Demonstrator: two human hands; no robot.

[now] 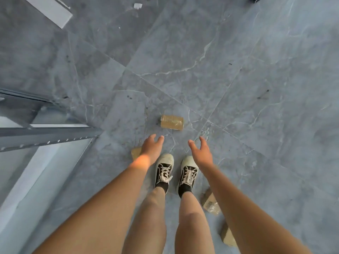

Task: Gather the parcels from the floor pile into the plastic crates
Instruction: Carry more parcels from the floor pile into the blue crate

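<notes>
head view looks straight down at our feet on a grey marble-patterned tile floor (pixel 238 52). our left hand (pixel 151 148) and right hand (pixel 200 153) reach forward and down, both bare, fingers spread and relaxed, holding nothing. neither touches a parcel.

just ahead of the hands lies a small brown taped parcel (pixel 172 122), flat on the floor, near the meeting point of four tiles. a second brown parcel (pixel 135 152) sits partly hidden under our left wrist, just beside the left shoe (pixel 163 169). to the right of the right shoe (pixel 189 171) lies another parcel with clear tape (pixel 211 202), partly covered by our right forearm, and behind it a fourth parcel (pixel 228 237), also half hidden by that arm.

the shoes are black canvas with pale toe caps and white laces, worn with black socks.

on the left edge stands a grey metal shelving frame (pixel 45 134) with a slotted upright. at the top left a white panel (pixel 53 10) lies at an angle, and a small white scrap (pixel 137 5) lies on the floor near it.
</notes>
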